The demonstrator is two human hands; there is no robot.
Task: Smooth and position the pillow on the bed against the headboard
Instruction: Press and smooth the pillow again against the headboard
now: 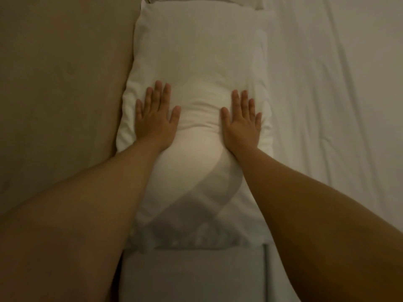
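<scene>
A white pillow (196, 68) lies lengthwise on the bed, its long left edge pressed against the tan padded headboard (61, 83) that fills the left side of the view. On the pillow's other side the white bed sheet (338, 105) stretches away, marked with long shallow creases.

Both hands rest palm-down on the pillow, about midway along it. The left hand (156, 117) lies near the pillow edge closest to the headboard, its fingers (158, 92) spread flat and extended, gripping nothing. The right hand (241, 125) lies near the pillow's opposite edge, its fingers (236, 101) likewise splayed and flat against the fabric. Between the two hands the pillowcase bunches into a few crosswise folds, and the filling bulges upward just below them, between the forearms.

Beyond the far end of the pillow, the corner of a second white pillow (239, 1) peeks in at the top of the view, touching or overlapping the first. At the near end of the pillow, a flat grey rectangular surface (192, 275) sits just beside the pillowcase's open hem; what it is cannot be told.
</scene>
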